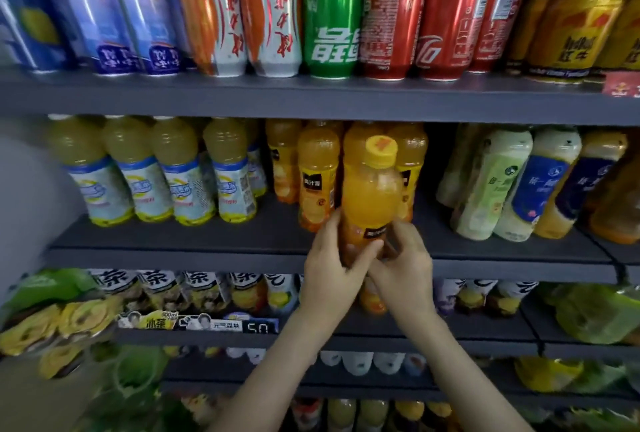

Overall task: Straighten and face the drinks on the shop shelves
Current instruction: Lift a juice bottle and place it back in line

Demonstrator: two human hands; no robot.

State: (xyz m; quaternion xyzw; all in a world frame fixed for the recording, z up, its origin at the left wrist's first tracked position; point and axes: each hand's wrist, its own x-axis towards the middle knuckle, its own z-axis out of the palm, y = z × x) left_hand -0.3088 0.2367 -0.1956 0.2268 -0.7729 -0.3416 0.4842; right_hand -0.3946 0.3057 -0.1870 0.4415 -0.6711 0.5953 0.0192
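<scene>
Not much here besides the stock tbh. A promo strip (152,322) with little faces runs along the front edge of the third shelf down (491,336), and a dark price display (260,327) reading 5.0 sits at its right end. A red tag (621,83) hangs at the right end of the top shelf (242,99). There's a pale grey wall (31,196) on the left. The green-and-yellow wrapped packs (52,321) lower left are too blurry to identify.

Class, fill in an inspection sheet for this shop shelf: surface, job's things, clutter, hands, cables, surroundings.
Surface: dark middle shelf, bare strip along its front.
Job's things: orange juice bottle, yellow cap tipped towards the camera, in front of like bottles.
Clutter: nothing seen.
Hands: left hand and right hand both grip the bottle's lower half.
Cables: nothing seen.
Surroundings: cans on the shelf above; tea bottles below.
</scene>
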